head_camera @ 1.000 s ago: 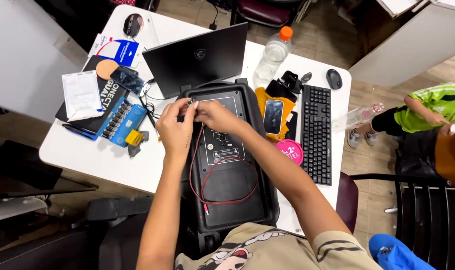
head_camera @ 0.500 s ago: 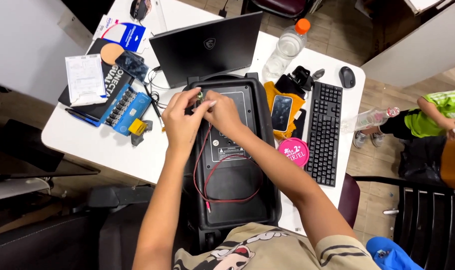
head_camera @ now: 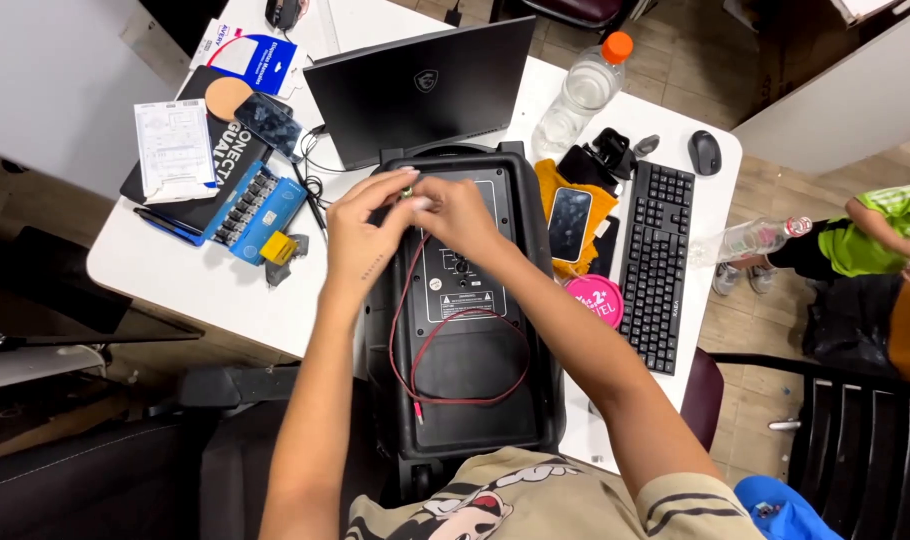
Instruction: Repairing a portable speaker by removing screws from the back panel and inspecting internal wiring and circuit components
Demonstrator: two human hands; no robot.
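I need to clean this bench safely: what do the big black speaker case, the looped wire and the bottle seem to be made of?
Speaker case: seemingly matte moulded plastic, with rounded, dully shining edges. Looped wire: red and dark flexible insulation, probably plastic; its core is hidden. Bottle: clear, glossy plastic, orange cap.

Your left hand (head_camera: 360,240) and right hand (head_camera: 455,212) meet over the upper end of the black speaker cabinet (head_camera: 470,370) lying on its face on the white bench (head_camera: 175,285). Fingertips pinch a small part between them; what it is cannot be told. Red wire (head_camera: 465,400) loops across the rear panel. Closed laptop (head_camera: 420,90) sits just beyond, keyboard (head_camera: 657,265) to the right.
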